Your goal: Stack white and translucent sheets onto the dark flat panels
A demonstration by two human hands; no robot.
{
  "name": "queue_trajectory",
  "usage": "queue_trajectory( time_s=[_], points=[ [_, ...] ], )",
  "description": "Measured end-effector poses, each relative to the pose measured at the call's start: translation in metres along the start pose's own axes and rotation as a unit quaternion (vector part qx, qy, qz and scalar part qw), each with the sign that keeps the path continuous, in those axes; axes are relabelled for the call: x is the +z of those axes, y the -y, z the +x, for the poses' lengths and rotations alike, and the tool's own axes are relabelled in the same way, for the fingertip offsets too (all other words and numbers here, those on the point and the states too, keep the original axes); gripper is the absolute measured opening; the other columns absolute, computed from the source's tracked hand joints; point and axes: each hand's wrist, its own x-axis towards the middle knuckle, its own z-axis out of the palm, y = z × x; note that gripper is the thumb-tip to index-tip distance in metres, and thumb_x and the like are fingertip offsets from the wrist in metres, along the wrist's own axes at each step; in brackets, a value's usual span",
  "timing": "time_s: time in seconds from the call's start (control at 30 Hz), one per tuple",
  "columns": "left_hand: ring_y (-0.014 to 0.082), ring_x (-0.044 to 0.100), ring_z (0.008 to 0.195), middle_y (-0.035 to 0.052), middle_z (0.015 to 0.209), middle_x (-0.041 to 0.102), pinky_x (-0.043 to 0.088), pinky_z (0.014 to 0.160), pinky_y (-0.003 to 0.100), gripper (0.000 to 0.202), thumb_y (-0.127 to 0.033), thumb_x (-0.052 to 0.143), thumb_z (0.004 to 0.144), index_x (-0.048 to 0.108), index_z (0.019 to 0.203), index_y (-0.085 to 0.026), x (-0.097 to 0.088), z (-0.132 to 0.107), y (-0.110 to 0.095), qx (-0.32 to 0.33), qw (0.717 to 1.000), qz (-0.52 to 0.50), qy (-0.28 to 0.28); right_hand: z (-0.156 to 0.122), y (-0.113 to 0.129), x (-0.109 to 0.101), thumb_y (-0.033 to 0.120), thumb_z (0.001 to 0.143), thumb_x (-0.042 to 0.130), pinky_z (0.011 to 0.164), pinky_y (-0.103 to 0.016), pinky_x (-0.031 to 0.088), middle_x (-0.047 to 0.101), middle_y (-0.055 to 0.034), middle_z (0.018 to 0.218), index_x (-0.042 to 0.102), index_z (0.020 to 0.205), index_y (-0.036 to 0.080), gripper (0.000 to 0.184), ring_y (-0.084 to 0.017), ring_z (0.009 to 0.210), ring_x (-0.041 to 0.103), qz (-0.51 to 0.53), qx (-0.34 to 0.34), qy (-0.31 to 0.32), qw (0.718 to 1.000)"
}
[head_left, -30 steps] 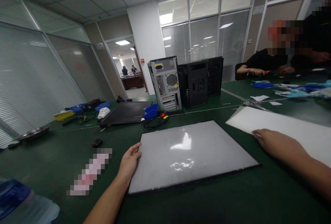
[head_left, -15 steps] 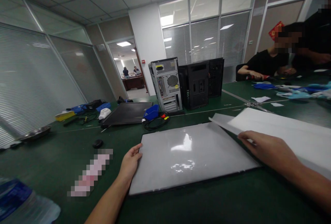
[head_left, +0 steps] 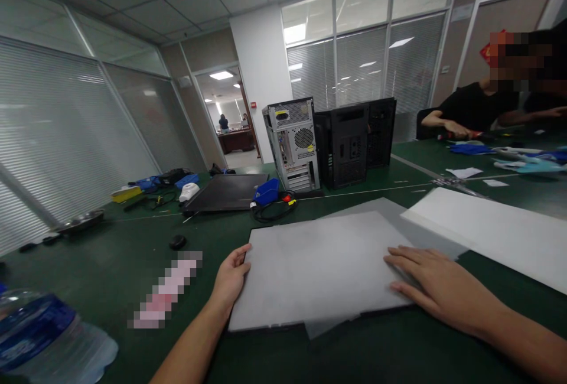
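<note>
A flat whitish panel [head_left: 270, 277] with a thin black edge lies on the table before me. My left hand [head_left: 230, 277] grips its left edge, thumb on top and fingers at the side. Over the panel's right part lies a thin translucent sheet [head_left: 434, 231], askew, with one corner past the near edge and another part past the far right. My right hand [head_left: 429, 277] rests on the sheet with fingers stretched out. To the right of that hand is a larger white sheet or board [head_left: 482, 224], apart from the panel.
Computer cases [head_left: 292, 147] stand behind the panel, beside a dark flat screen [head_left: 230, 192] and a blue part [head_left: 266, 192] with a coiled cable. A water bottle [head_left: 53, 337] lies at near left, a black round object [head_left: 178, 242] beyond it. A person [head_left: 469, 109] works at far right.
The translucent sheet was lifted at the panel's right; now it lies over the panel, whose bright reflections are gone. My right hand has moved left and opened flat. My left hand keeps its grip.
</note>
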Motion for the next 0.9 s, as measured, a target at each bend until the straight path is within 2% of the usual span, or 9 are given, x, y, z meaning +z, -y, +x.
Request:
queue_trajectory(
  time_s=[0.13, 0.23, 0.33, 0.43, 0.57, 0.73, 0.83, 0.9],
  points=[
    [0.0150, 0.069, 0.089, 0.0105, 0.115, 0.069, 0.052, 0.076, 0.025, 0.052, 0.010, 0.050, 0.069, 0.062, 0.112, -0.016, 0.002, -0.002, -0.002, -0.015, 1.000, 0.014, -0.004, 0.002, 0.012, -0.012, 0.054, 0.089, 0.042, 0.103, -0.048, 0.040, 0.035, 0.0020, 0.148, 0.040, 0.140, 0.040, 0.053, -0.025, 0.128, 0.044, 0.048, -0.057, 0.023, 0.997],
    [0.0138, 0.069, 0.077, 0.0090, 0.107, 0.071, 0.051, 0.067, 0.023, 0.054, 0.010, 0.050, 0.069, 0.060, 0.115, -0.016, 0.002, -0.002, -0.003, -0.021, 1.000, 0.019, -0.002, 0.003, 0.009, -0.014, 0.056, 0.088, 0.043, 0.103, -0.051, 0.038, 0.035, -0.0004, 0.149, 0.046, 0.136, 0.037, 0.052, -0.028, 0.129, 0.042, 0.039, -0.032, 0.007, 0.999],
    [0.0129, 0.068, 0.074, 0.0081, 0.102, 0.072, 0.050, 0.066, 0.022, 0.051, 0.008, 0.052, 0.070, 0.061, 0.113, -0.016, 0.002, -0.002, -0.002, -0.016, 1.000, 0.023, -0.009, 0.002, -0.001, -0.009, 0.059, 0.088, 0.041, 0.103, -0.052, 0.036, 0.044, -0.0035, 0.143, 0.050, 0.134, 0.034, 0.053, -0.029, 0.127, 0.044, 0.033, 0.001, 0.016, 0.999],
    [0.0132, 0.068, 0.075, 0.0086, 0.102, 0.072, 0.050, 0.067, 0.023, 0.046, 0.004, 0.053, 0.072, 0.062, 0.112, -0.016, 0.002, -0.002, -0.002, -0.010, 1.000, 0.027, -0.014, 0.001, -0.006, -0.005, 0.061, 0.088, 0.039, 0.103, -0.052, 0.036, 0.046, -0.0039, 0.141, 0.048, 0.136, 0.034, 0.056, -0.029, 0.127, 0.044, 0.038, 0.009, 0.035, 0.999],
    [0.0133, 0.068, 0.072, 0.0090, 0.104, 0.071, 0.051, 0.069, 0.025, 0.046, 0.003, 0.054, 0.073, 0.061, 0.114, -0.016, 0.002, -0.003, -0.002, -0.017, 1.000, 0.016, -0.009, 0.001, 0.002, -0.005, 0.063, 0.086, 0.040, 0.103, -0.052, 0.036, 0.046, -0.0045, 0.141, 0.047, 0.137, 0.034, 0.059, -0.030, 0.127, 0.044, 0.034, 0.006, 0.036, 0.999],
    [0.0139, 0.069, 0.080, 0.0082, 0.109, 0.071, 0.051, 0.072, 0.024, 0.049, 0.005, 0.052, 0.070, 0.062, 0.113, -0.017, 0.004, -0.006, -0.005, -0.020, 1.000, 0.010, -0.006, 0.001, 0.006, -0.010, 0.061, 0.087, 0.041, 0.101, -0.052, 0.038, 0.049, -0.0050, 0.138, 0.050, 0.134, 0.033, 0.056, -0.029, 0.124, 0.046, 0.043, -0.007, 0.026, 0.999],
    [0.0149, 0.069, 0.083, 0.0078, 0.109, 0.071, 0.052, 0.073, 0.024, 0.053, 0.007, 0.051, 0.068, 0.062, 0.113, -0.018, 0.005, -0.007, -0.006, -0.019, 0.999, 0.023, -0.011, 0.003, -0.006, -0.014, 0.057, 0.089, 0.040, 0.098, -0.049, 0.041, 0.050, -0.0041, 0.136, 0.050, 0.134, 0.033, 0.052, -0.026, 0.121, 0.049, 0.052, 0.004, 0.018, 0.998],
    [0.0157, 0.070, 0.082, 0.0080, 0.109, 0.071, 0.053, 0.071, 0.025, 0.055, 0.007, 0.051, 0.067, 0.062, 0.115, -0.018, 0.005, -0.008, -0.007, -0.022, 0.999, 0.029, -0.011, 0.004, -0.023, -0.016, 0.055, 0.089, 0.040, 0.098, -0.049, 0.042, 0.049, -0.0047, 0.138, 0.053, 0.131, 0.031, 0.051, -0.027, 0.120, 0.049, 0.041, 0.038, -0.020, 0.998]
  ],
)
